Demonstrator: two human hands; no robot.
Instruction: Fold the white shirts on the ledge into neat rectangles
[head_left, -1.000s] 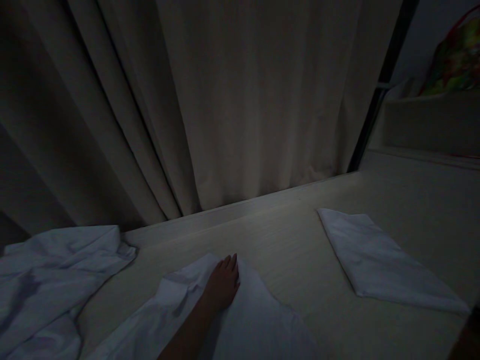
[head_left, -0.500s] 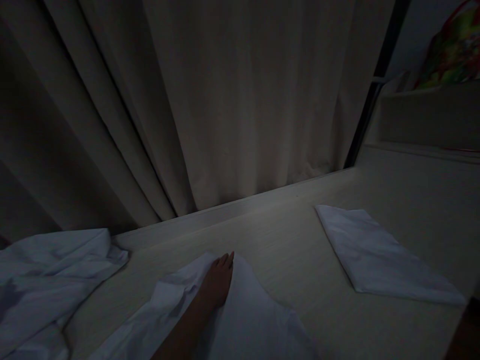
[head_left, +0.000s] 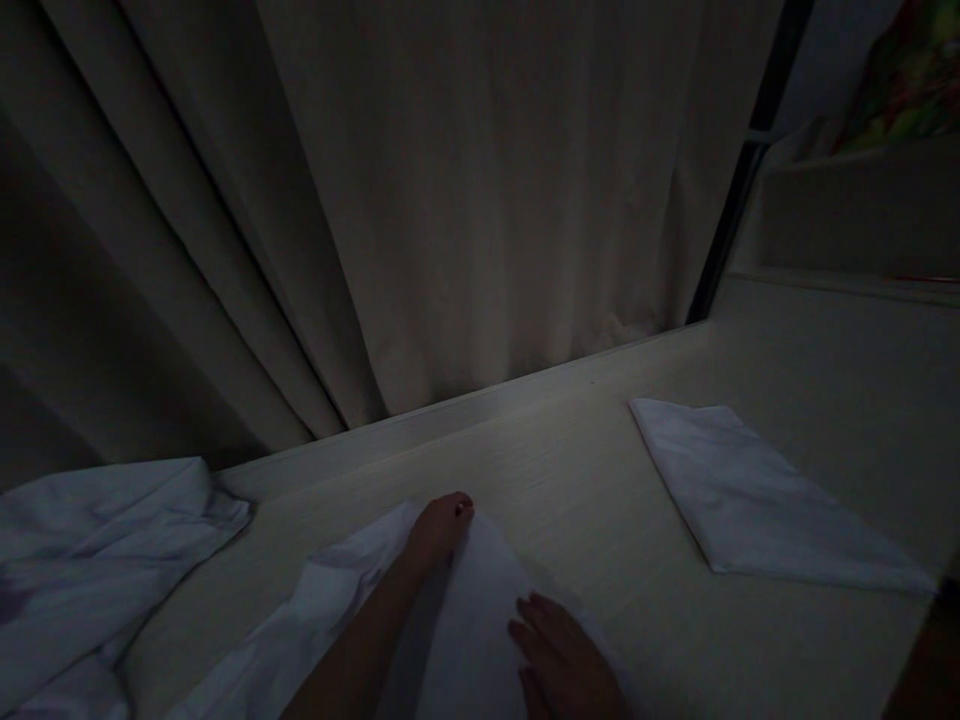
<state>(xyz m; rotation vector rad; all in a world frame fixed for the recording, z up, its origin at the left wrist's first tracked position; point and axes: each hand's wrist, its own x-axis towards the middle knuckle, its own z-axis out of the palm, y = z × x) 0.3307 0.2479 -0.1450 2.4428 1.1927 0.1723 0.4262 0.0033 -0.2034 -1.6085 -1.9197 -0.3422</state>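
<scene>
On the pale table, near the front edge, a white cloth is lying partly spread under both hands. Lighting is very dim; fine detail is hard to read.

Left hand is pressing on the far tip of the cloth, fingers curled down close together against the fabric, pinning rather than gripping, as far as can be told. Right hand is resting flat on the near right part of the same cloth, fingers slightly apart and extended, holding nothing.

Folded cloth is lying flat to the right, well apart from the hands, edges squared: one piece looks finished. Crumpled pile of white fabric is sitting at the left edge, unfolded. Curtain is hanging along the far side of the table.

Judgement: the cloth under the hands is appearing only partway folded, one side bunched toward the left, creases not yet flattened. The left pile is looking untouched, so most of the work seems to remain.
</scene>
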